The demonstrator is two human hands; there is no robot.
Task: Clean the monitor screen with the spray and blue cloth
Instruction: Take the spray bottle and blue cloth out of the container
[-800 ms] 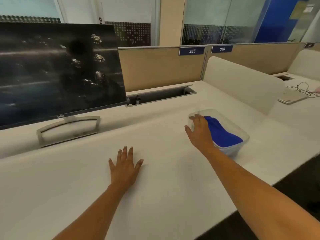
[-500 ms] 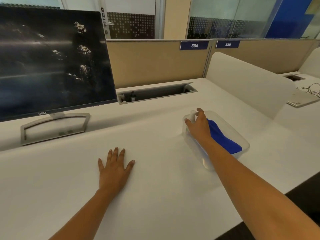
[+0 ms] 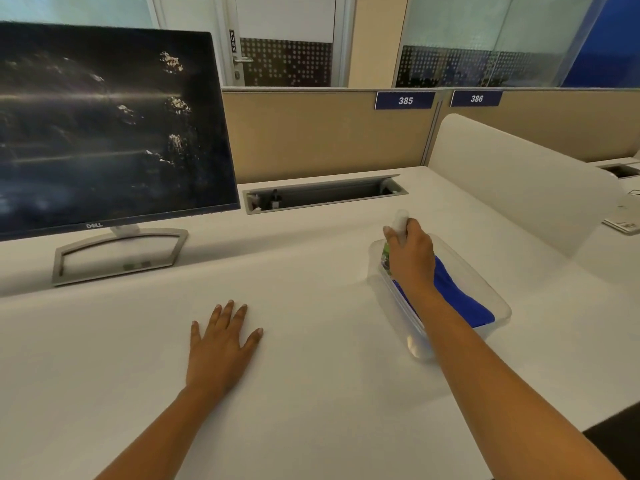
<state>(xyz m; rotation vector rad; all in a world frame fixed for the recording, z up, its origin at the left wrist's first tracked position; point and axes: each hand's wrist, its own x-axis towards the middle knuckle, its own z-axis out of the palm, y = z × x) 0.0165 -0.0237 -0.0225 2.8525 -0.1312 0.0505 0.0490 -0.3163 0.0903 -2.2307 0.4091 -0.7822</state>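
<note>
A dark monitor (image 3: 104,126) with smudges on its screen stands on a grey stand at the back left of the white desk (image 3: 311,393). To the right sits a clear plastic tub (image 3: 498,303) holding a folded blue cloth (image 3: 460,299). My right hand (image 3: 412,254) is over the tub's far end, fingers closed around a small white spray bottle (image 3: 400,223) whose cap sticks up above my fingers. My left hand (image 3: 221,344) lies flat on the desk, fingers spread, holding nothing.
A cable tray slot (image 3: 325,194) is sunk into the desk behind the tub. Beige partitions with number signs 385 (image 3: 405,100) and 386 close off the back. A white divider panel (image 3: 512,181) stands to the right, and the desk's edge falls away at bottom right.
My right hand has closed on the spray bottle and raised it a little above the tub's far end. The view shifted slightly. My left hand stayed flat.
</note>
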